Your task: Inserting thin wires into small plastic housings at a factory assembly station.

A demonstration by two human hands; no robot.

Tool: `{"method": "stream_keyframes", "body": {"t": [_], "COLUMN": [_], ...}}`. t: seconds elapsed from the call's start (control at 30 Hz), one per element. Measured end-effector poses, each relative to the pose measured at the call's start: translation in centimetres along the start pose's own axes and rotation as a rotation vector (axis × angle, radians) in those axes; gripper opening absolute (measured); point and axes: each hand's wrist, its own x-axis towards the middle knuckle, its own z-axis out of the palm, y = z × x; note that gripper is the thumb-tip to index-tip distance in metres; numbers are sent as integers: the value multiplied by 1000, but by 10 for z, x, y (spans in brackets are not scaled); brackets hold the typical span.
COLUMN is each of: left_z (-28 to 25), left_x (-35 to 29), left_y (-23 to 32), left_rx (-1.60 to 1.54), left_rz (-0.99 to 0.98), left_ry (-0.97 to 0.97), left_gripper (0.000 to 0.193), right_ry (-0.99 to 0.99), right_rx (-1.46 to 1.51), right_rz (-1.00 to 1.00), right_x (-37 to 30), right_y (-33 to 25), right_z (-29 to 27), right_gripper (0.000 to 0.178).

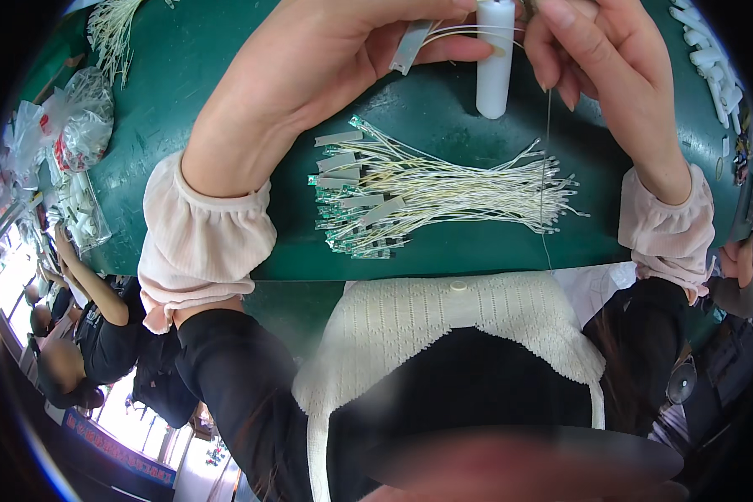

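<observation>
My left hand, partly cut off by the upper edge, is closed at a smooth white plastic tube that hangs upright with its rounded end down. Beside those fingers a small grey strip carries thin pale wires, which cross the tube toward the other hand. My right hand has its fingers pinched together at the wires' far side. A thin dark strand trails from it down over the table. Below both hands lies a bundle of white and yellow wires with green and grey tabs at the left end.
The table is green. More pale wires lie at the far left, near clear plastic bags with white parts. White tubes are heaped at the far right. Another person sits to the left.
</observation>
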Motion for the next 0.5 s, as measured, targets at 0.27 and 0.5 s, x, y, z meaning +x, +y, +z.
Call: {"method": "stream_keyframes", "body": {"t": [0.27,0.5], "left_z": [-4,-1], "left_x": [-2,-7], "left_y": [-5,-9], "left_rx": [-39,54], "left_rz": [-28,-52], "left_ry": [-17,10], "left_gripper": [7,5], "right_ry": [45,-56], "right_rx": [-95,-2], "right_rz": [104,109], "right_x": [-4,-1], "right_y": [3,-19], "right_z": [-5,13], "right_gripper": [15,29]}}
